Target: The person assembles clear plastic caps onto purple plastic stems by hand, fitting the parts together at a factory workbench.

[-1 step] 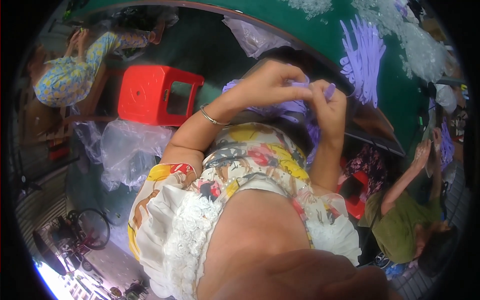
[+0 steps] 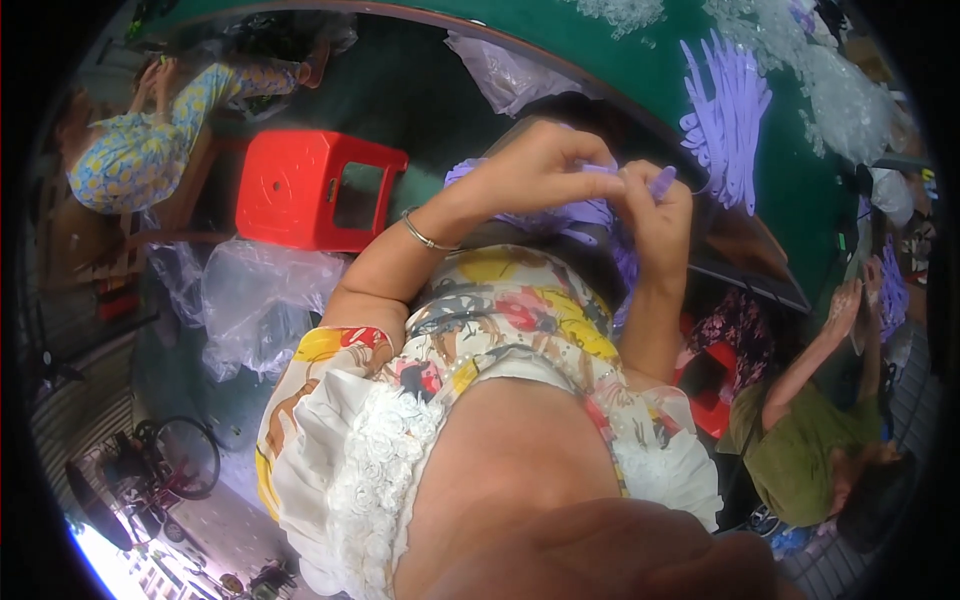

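Both my hands meet above my lap, thumbs and fingertips close together. My left hand is bent over with its fingers pinched, and a bit of lilac shows at the fingertips. My right hand is curled shut around a slim lilac piece, whose rounded tip sticks up past the fingers; the rest is hidden. Below and behind the hands, a heap of lilac strip-like pieces lies over my lap, partly covered by my hands. I cannot make out what kind of article they are.
A bundle of long lilac pieces lies on the green table, near clear plastic bits. At left are a red stool and clear plastic bags. Co-workers sit far left and at right.
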`<state>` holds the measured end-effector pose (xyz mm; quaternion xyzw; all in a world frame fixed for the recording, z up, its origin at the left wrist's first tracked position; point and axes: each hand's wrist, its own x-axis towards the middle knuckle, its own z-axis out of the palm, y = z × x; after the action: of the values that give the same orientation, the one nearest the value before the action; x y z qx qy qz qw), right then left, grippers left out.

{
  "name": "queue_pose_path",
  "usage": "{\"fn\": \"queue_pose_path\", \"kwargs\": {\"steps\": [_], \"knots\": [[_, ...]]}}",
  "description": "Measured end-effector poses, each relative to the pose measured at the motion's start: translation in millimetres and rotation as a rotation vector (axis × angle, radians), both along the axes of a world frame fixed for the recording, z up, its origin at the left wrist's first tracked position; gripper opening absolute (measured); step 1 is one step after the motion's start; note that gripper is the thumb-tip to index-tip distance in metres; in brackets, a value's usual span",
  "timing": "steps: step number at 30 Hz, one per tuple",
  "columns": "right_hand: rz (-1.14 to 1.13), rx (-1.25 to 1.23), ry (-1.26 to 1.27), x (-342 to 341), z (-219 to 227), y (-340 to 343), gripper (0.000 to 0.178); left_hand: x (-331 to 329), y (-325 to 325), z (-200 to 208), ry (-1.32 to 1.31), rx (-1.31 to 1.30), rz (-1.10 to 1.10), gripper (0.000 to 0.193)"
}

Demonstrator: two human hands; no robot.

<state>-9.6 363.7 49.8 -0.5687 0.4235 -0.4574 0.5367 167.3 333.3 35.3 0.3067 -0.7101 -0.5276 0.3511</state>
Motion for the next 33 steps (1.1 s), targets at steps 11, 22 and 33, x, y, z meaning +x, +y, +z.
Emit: {"fn": "queue_pose_path", "kwargs": {"steps": [11, 22, 33], "knots": [[0.156, 0.009, -0.704, 14, -20, 7, 0.026, -8, 13, -2, 0.617, 0.67, -0.147, 0.03], [-0.064, -0.039, -0.448, 7, -24, -2, 0.024, -4, 13, -3, 0.802, 0.832, 0.124, 0.021], [-0.21, -0.574, 0.278, 7, -5, -14, 0.031, -9, 17, -2, 0.833, 0.871, 0.166, 0.017]]}}
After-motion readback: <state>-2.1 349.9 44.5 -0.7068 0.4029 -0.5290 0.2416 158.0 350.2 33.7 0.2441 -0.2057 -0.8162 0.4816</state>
